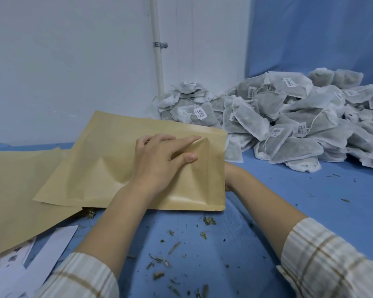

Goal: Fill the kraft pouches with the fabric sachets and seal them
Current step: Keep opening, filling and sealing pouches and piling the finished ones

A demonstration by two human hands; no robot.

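Two hands are working the kraft pouch (125,168), left hand (159,160) fingers (187,139) pressing flat on top, right hand (229,177) fingers hidden inside or beneath, risking tearing its mouth.

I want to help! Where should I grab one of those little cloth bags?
Probably pinch a sachet at the near edge of the pile by its flat sealed end, coming from the front. It lies on top, its end sticking out clear of its neighbours.

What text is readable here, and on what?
None reads.
Barcode tags on the fabric sachets: printed characters too blurred.
White printed sheets at lower left: print too small and blurred.
Kraft pouch: no print visible.
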